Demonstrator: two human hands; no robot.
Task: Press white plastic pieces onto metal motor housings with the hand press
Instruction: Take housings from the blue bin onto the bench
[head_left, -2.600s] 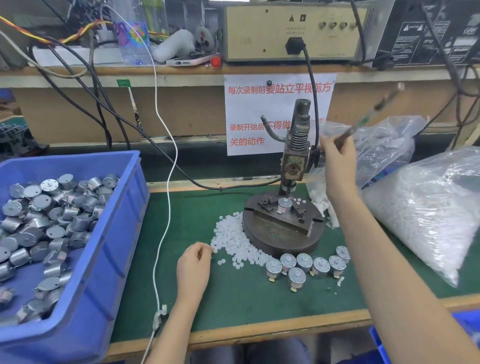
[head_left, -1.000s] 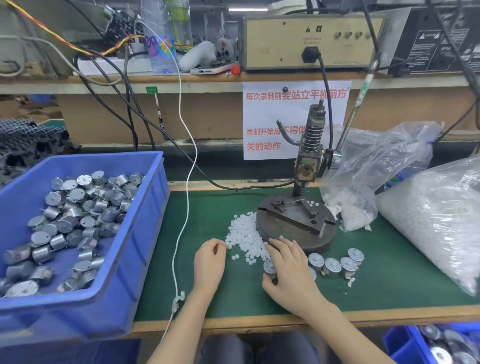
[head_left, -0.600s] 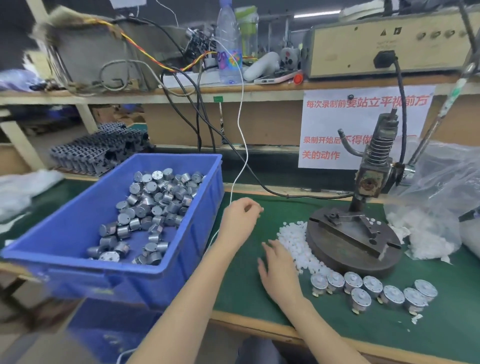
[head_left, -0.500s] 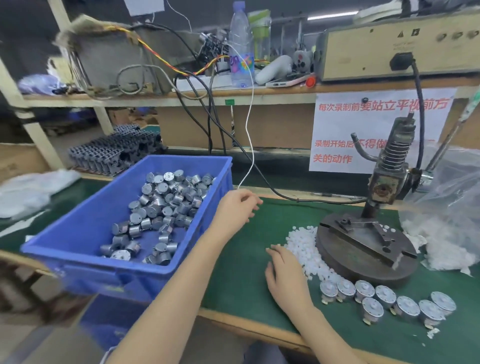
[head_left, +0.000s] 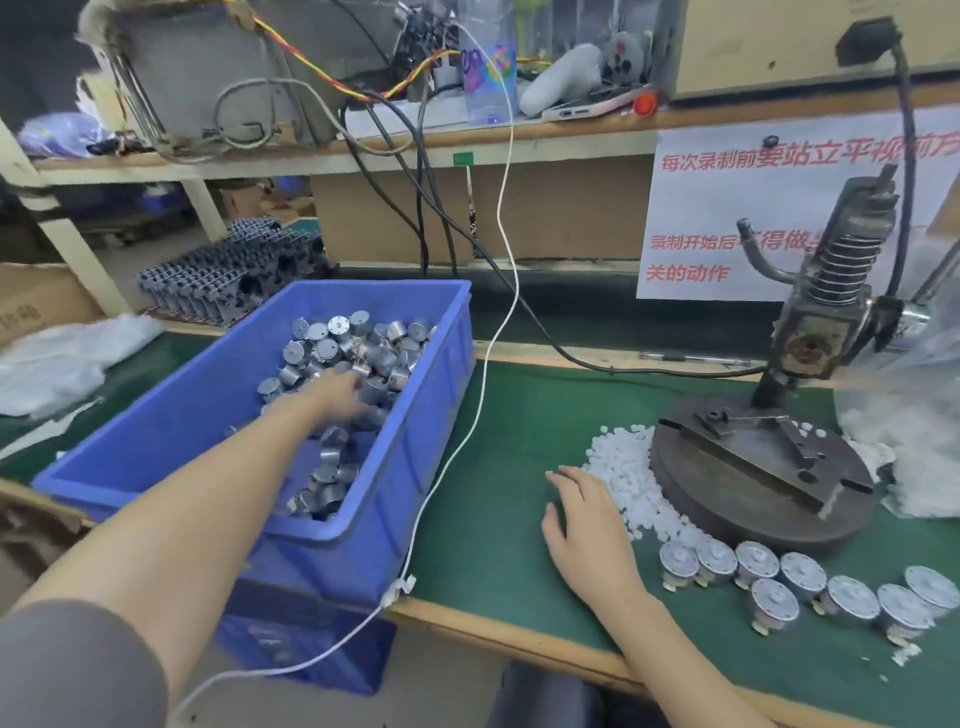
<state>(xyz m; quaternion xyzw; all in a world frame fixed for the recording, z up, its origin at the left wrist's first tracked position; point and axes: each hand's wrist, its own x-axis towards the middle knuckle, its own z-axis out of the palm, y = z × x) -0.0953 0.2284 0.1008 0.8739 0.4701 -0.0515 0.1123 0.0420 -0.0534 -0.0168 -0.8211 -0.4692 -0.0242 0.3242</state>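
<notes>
My open room is the strip of green surface (head_left: 519, 431) between the blue bin (head_left: 415, 467) and the hand press (head_left: 821, 332). Its wooden front edge runs just below my right wrist. My right hand (head_left: 587, 514) lies flat there, palm down, with the fingers straight and relaxed. The fingertips touch the near-left fringe of the heap of white plastic pieces (head_left: 626, 467). That heap hugs the left side of the press's round base (head_left: 727, 519). My left hand (head_left: 337, 392) is inside the bin, down among the loose motor housings (head_left: 353, 343) piled toward its far right corner. It is blurred, so I cannot tell whether the fingers grasp one.

A white cable (head_left: 487, 358) drops past the bin's right wall and over the front edge, between my two arms. A black cable (head_left: 613, 370) crosses the surface behind the open strip and leads toward the press. To the right of the base, clear bags (head_left: 914, 457) of more white pieces crowd against it. A row of housings (head_left: 789, 577) sits between the base and the front edge, just right of my right wrist.

The housings in the bin lie every way. Those in the row have their flat round faces turned up and toward me, and the row runs left to right. The press column rises from the back of the base, leaning slightly right in this view. The fixture bar (head_left: 753, 457) on the base runs from far left to near right.
</notes>
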